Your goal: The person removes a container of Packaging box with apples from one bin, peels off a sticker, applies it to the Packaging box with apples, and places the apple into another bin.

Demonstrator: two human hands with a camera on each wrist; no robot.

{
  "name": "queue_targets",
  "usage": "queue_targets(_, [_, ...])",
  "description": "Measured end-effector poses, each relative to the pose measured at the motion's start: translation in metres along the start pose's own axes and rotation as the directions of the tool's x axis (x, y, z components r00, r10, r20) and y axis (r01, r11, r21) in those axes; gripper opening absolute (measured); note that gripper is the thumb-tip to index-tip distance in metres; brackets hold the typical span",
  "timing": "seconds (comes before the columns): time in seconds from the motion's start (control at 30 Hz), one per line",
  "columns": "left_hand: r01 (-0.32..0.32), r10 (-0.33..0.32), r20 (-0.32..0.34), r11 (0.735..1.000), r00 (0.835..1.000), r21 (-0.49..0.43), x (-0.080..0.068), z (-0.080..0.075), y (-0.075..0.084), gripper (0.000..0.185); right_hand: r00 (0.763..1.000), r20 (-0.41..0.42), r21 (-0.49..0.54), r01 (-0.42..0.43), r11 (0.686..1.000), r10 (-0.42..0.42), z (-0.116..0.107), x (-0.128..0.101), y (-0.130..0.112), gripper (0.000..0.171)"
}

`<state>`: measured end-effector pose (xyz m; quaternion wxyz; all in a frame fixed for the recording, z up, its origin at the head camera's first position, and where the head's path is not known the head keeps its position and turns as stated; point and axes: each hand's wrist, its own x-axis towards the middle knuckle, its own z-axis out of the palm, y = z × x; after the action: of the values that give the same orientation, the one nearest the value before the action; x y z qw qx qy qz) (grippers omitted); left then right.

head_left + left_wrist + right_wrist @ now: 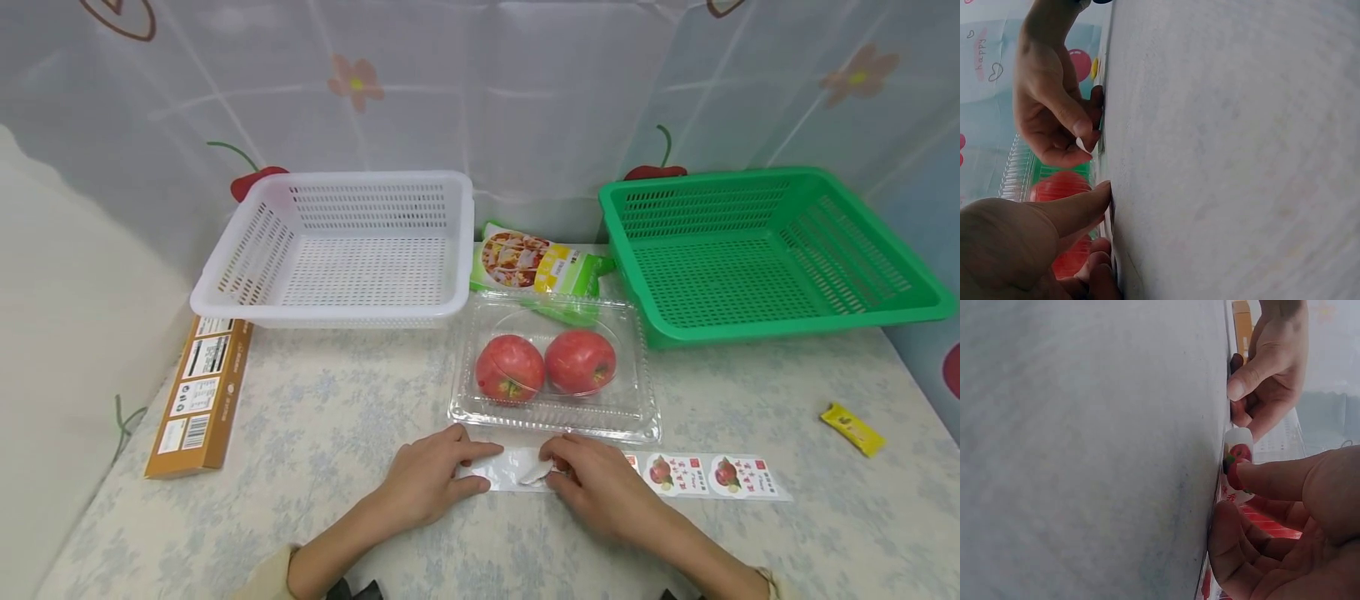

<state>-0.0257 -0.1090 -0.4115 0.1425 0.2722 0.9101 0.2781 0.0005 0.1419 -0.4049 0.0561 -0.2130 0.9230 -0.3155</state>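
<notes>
A strip of apple-printed stickers (671, 477) lies on the table, its left end bare white backing. My left hand (431, 475) presses that end, index finger and thumb stretched onto it. My right hand (603, 483) pinches a round sticker (537, 473) between thumb and index finger, just above the strip; its white back faces the head view. In the right wrist view, the sticker (1239, 464) shows its red apple print under the thumb. Behind the strip sits a clear plastic clamshell box (555, 419) with two red apples (510, 368) inside.
A white basket (330, 314) stands at the back left, a green basket (795, 325) at the back right. Between them lies a green snack bag (540, 262). An orange-brown carton (198, 400) is at the left, a small yellow packet (853, 428) at the right.
</notes>
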Motion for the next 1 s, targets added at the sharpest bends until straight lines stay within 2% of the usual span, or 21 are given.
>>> queue_targets(0.17, [0.001, -0.001, 0.000, 1.000, 1.000, -0.007, 0.001, 0.001, 0.000, 0.042, 0.999, -0.045, 0.004, 0.005, 1.000, -0.004, -0.001, -0.003, 0.000, 0.022])
queue_targets(0.4, [-0.003, 0.003, -0.002, 1.000, 1.000, -0.003, 0.001, 0.001, -0.001, 0.043, 0.996, -0.073, 0.026, 0.053, 0.998, -0.051, -0.006, -0.010, 0.002, 0.025])
queue_targets(0.57, [0.017, -0.017, 0.005, 1.000, 1.000, -0.007, 0.001, 0.002, -0.002, 0.044, 0.991, -0.102, 0.001, 0.090, 0.996, -0.090, -0.009, -0.016, 0.002, 0.025])
queue_targets(0.8, [0.013, -0.013, 0.002, 1.000, 1.000, -0.011, 0.001, 0.004, -0.003, 0.044, 0.993, -0.088, -0.039, 0.077, 0.996, -0.080, -0.018, -0.025, 0.002, 0.029])
queue_targets(1.0, [0.010, -0.010, -0.001, 1.000, 1.000, -0.011, 0.001, 0.003, -0.003, 0.044, 0.977, -0.139, -0.015, 0.163, 0.986, -0.164, -0.021, -0.031, 0.009, 0.033])
